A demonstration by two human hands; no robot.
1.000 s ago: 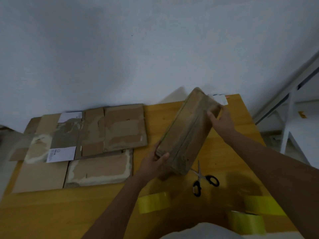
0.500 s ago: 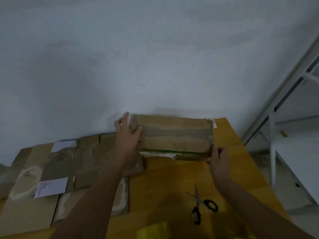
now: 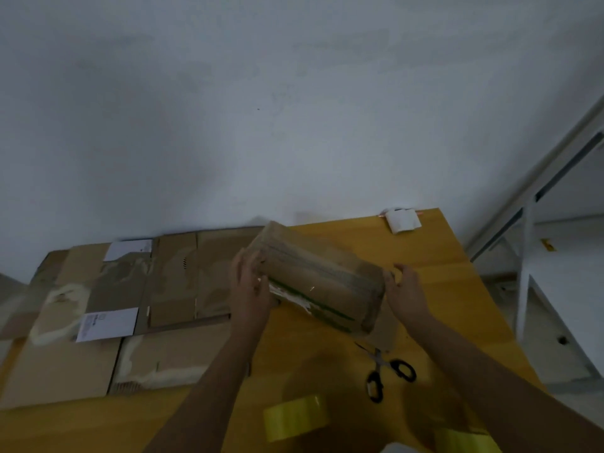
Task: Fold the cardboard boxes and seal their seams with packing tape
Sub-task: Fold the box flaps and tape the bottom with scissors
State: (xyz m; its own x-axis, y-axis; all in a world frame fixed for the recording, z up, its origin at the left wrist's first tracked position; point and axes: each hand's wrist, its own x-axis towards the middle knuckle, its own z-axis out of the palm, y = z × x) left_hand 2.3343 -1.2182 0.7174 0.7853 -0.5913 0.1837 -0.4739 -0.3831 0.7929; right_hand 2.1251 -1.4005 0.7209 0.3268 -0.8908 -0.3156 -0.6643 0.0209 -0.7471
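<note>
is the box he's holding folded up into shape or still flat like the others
Folded into shape. The box shows a top face and a side face meeting at an edge, held at each end by the left hand and right hand; the flattened cardboard lies spread.

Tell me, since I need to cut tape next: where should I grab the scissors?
By the black loop handles, reaching from the near right. The scissors lie flat, blades pointing away toward the box, so the handles face you.
</note>
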